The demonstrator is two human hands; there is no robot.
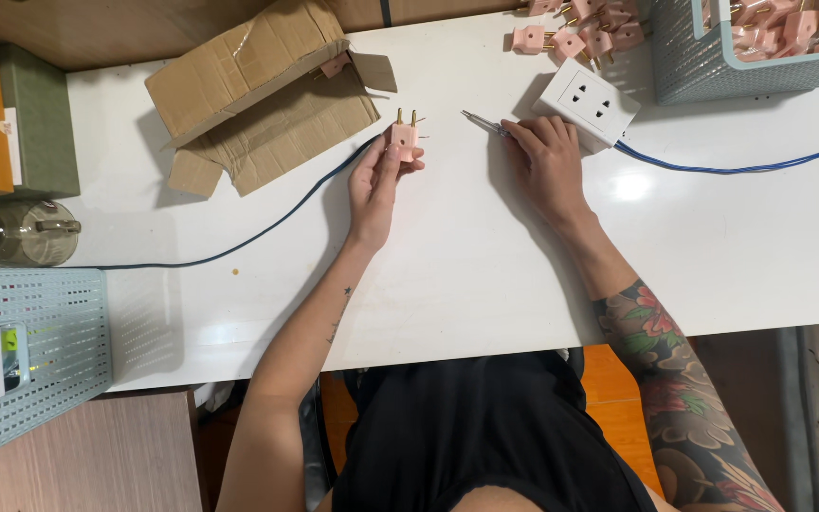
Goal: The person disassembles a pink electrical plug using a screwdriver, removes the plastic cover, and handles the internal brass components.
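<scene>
A pink two-pin plug (404, 139) is gripped in the closed left hand (376, 180), with a blue cable (267, 228) running from it. A slim screwdriver (485, 123) is pinched by the right hand (547, 161), beside a white socket (587, 101). Finished plugs (580, 33) are piled beyond the right hand; this one appears unfinished.

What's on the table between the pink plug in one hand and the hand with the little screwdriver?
Only bare white table. In the head view, the left hand holds the pink plug, the right hand holds the screwdriver, its tip pointing across the gap.
</scene>
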